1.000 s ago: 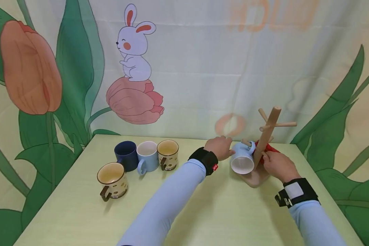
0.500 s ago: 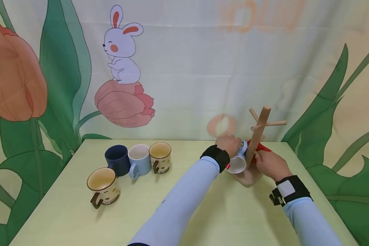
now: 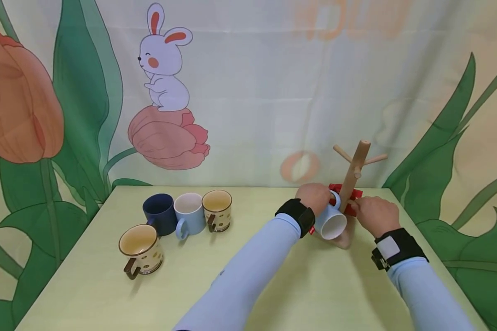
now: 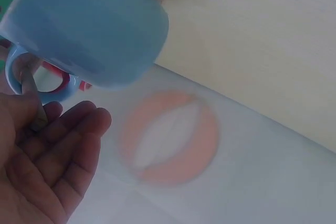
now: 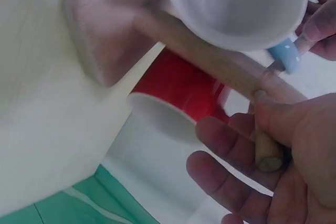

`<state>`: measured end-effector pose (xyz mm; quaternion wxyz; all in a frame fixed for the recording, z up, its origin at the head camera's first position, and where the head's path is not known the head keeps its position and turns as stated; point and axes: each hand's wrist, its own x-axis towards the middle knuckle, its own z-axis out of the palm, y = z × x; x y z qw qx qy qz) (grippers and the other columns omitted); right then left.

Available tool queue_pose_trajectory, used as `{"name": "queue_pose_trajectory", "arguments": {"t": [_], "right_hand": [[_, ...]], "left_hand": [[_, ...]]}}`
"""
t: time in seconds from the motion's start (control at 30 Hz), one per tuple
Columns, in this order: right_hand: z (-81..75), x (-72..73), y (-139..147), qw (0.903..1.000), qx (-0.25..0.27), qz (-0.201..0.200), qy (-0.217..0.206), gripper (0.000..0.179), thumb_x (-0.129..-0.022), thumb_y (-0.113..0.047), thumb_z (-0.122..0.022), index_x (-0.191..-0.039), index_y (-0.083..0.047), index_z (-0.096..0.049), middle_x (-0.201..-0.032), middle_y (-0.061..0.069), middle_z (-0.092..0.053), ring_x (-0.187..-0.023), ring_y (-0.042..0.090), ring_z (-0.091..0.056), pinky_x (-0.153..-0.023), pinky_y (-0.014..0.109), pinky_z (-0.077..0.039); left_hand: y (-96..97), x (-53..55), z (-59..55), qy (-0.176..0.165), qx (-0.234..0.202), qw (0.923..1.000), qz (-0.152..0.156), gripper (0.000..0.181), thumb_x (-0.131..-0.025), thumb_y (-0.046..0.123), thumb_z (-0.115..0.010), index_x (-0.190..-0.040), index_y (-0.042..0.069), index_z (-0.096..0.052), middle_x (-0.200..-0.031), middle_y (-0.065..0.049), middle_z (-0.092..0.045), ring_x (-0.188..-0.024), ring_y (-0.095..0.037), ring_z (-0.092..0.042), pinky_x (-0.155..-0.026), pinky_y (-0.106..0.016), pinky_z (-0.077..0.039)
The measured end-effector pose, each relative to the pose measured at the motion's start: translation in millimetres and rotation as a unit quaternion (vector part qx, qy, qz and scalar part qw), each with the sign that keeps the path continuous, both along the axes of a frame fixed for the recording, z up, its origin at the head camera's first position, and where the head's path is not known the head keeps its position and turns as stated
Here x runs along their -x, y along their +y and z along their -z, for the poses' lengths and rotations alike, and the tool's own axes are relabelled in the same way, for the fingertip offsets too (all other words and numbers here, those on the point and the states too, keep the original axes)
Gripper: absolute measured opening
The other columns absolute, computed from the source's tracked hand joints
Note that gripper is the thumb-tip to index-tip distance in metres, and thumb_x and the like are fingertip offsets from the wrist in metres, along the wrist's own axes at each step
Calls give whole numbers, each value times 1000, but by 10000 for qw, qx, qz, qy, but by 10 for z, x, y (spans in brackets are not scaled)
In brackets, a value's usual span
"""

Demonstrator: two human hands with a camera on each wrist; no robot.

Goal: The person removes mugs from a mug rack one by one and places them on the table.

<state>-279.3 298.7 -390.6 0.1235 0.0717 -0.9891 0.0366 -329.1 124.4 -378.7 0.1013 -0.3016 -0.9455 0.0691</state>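
A wooden mug tree (image 3: 349, 181) stands at the right of the table. A light blue mug (image 3: 330, 224) hangs by its handle on a lower peg, its mouth towards me. My left hand (image 3: 313, 196) is at that peg; in the left wrist view the thumb and index finger pinch the peg's end (image 4: 38, 121). With my right hand (image 3: 377, 215) I pinch another lower peg (image 5: 268, 150) between thumb and fingers. Behind the post hangs a red mug (image 5: 181, 87), mostly hidden in the head view.
At the left of the table (image 3: 232, 285) stand a navy mug (image 3: 160, 216), a light blue mug (image 3: 192, 218) and two cream spotted mugs, one at the back (image 3: 219, 216) and one nearer (image 3: 147, 257). A printed curtain (image 3: 248, 92) hangs behind the table.
My left hand has moved right, from beside the hanging blue mug to its peg. The mug tree has turned a little, with the blue mug swinging towards me. My right hand keeps its grip.
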Motion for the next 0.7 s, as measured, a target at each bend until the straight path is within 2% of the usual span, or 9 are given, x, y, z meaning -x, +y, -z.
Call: {"name": "queue_pose_trajectory", "arguments": {"t": [0.1,0.23,0.37,0.57,0.7], "right_hand": [[-15,38,25,9995,-303,32,22,31,-97,-24,-64,-69,-10,-65,-48,3,-44,-47,23,-49,-44,37,-40],[-32,105,33,9968,-791,56,-91,25,-96,-19,-65,-74,-11,-70,-51,3,-51,-54,28,-57,-59,52,-49],[-36,163,34,9920,-1255,44,-93,16,-94,-12,-67,-79,-10,-75,-56,5,-59,-61,31,-63,-73,66,-47],[-49,217,23,9839,-1784,-17,115,1,-86,-5,-75,-85,-5,-75,-55,6,-58,-57,28,-60,-73,62,-50],[-21,259,39,9794,-1987,-109,342,5,-86,-4,-75,-81,-5,-75,-51,5,-53,-53,25,-55,-69,56,-50]], "left_hand": [[3,-43,4,129,43,9999,-38,22,-103,18,-54,-101,24,-75,-91,7,-70,-81,-7,-65,-68,-25,-55],[14,-63,16,236,98,9997,-67,20,-103,19,-54,-101,21,-74,-92,5,-71,-82,-11,-67,-70,-25,-56],[35,-60,37,159,15,9999,-64,21,-104,21,-53,-101,19,-74,-92,4,-71,-81,-12,-67,-70,-25,-56],[50,-65,46,109,-128,9999,5,22,-104,22,-53,-101,23,-75,-91,6,-72,-79,-10,-66,-69,-25,-55],[78,-82,71,254,-78,9996,-6,23,-103,22,-54,-99,26,-76,-86,7,-71,-75,-8,-65,-64,-25,-55]]}}
